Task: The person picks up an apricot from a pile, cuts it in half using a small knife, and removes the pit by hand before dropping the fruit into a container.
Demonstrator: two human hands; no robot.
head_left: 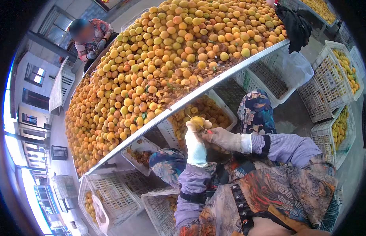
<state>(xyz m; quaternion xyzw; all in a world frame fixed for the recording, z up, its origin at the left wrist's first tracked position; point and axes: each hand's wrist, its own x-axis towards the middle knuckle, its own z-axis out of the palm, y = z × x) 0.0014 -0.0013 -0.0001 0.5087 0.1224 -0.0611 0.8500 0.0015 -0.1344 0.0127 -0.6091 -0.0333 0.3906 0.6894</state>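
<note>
In the head view my left hand (pixel 194 137), in a white glove, is closed around a yellow-orange apricot (pixel 198 121). My right hand (pixel 225 139), also gloved, grips a small knife (pixel 209 131) with a reddish handle. Its thin blade lies against the apricot, and my fingers partly hide the handle. Both hands are close together over a white crate (pixel 232 121) of halved apricots between my knees. Just beyond them, a large heap of whole apricots (pixel 151 70) covers the table, with torn pieces and leaves near the front edge.
A metal table rim (pixel 183 101) runs diagonally ahead. Plastic crates stand below it, one (pixel 120 192) at lower left. Stacked crates (pixel 324 84) of apricots are at right. A black cloth (pixel 295 25) hangs over the corner. Another person (pixel 92 39) is across the table.
</note>
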